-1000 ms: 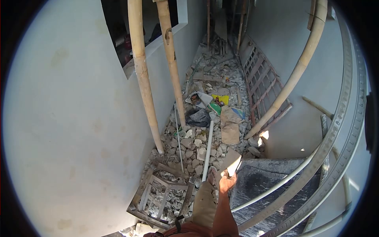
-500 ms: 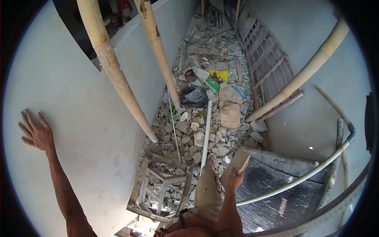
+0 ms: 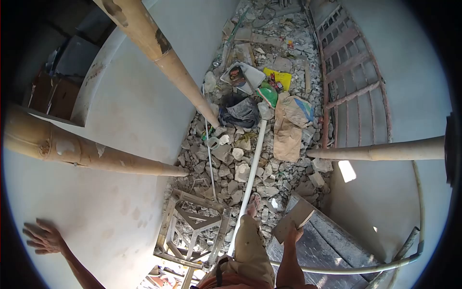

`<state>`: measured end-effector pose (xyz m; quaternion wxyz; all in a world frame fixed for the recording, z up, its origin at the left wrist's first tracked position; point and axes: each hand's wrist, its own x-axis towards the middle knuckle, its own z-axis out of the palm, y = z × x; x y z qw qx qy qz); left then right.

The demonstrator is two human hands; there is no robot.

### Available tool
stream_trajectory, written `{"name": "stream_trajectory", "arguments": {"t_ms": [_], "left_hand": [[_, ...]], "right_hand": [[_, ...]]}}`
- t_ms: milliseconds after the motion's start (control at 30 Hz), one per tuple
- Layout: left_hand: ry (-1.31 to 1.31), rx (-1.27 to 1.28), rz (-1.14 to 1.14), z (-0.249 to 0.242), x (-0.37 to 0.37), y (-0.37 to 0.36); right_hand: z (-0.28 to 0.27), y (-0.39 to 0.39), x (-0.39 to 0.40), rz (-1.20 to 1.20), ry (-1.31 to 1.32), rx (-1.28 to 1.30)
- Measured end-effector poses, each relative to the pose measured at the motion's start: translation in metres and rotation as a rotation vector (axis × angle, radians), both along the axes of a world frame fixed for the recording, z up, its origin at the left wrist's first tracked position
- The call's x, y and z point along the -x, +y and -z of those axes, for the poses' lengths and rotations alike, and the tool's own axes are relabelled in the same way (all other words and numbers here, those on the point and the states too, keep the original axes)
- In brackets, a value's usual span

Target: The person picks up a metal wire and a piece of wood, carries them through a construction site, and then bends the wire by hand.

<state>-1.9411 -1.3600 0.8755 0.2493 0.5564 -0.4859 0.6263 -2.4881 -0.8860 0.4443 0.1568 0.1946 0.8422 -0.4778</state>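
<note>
My left hand (image 3: 44,237) lies flat on the pale wall (image 3: 110,207) at the lower left, its fingers spread. In my right hand (image 3: 294,234) is a flat, light-brown wooden block (image 3: 294,219), gripped at its lower right edge. The block is above a dark, worn board (image 3: 322,241). My foot (image 3: 253,204), in a sandal, is on the rubble beside a white pipe (image 3: 253,168). Left of my leg stands a wooden frame (image 3: 168,226) with crossed bars.
Bamboo poles (image 3: 168,62) lean on the left, and another pole (image 3: 380,152) reaches from the right. Broken stones (image 3: 226,154) cover the passage floor, with a brown sack (image 3: 287,139) and a black bag (image 3: 239,113). A slatted frame (image 3: 353,58) leans against the right wall. A curved pipe (image 3: 346,270) crosses the board.
The view has shifted forward and tilted. My left hand appears lower on the wall, still flat. My right hand keeps the block, now lower in view. The nearest bamboo poles sit at different angles in view.
</note>
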Motion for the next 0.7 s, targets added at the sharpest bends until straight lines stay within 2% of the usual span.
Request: {"name": "stream_trajectory", "arguments": {"t_ms": [300, 633, 700], "left_hand": [[0.066, -0.058, -0.036, 0.001, 0.006, 0.004], [0.04, -0.054, -0.047, -0.001, 0.008, 0.003], [0.027, -0.046, -0.077, 0.001, 0.01, 0.001]], "right_hand": [[-0.049, -0.024, 0.032, -0.197, -0.025, 0.045], [-0.087, 0.001, 0.054, -0.398, 0.025, 0.052], [-0.109, -0.009, 0.065, -0.485, -0.013, -0.073]]}}
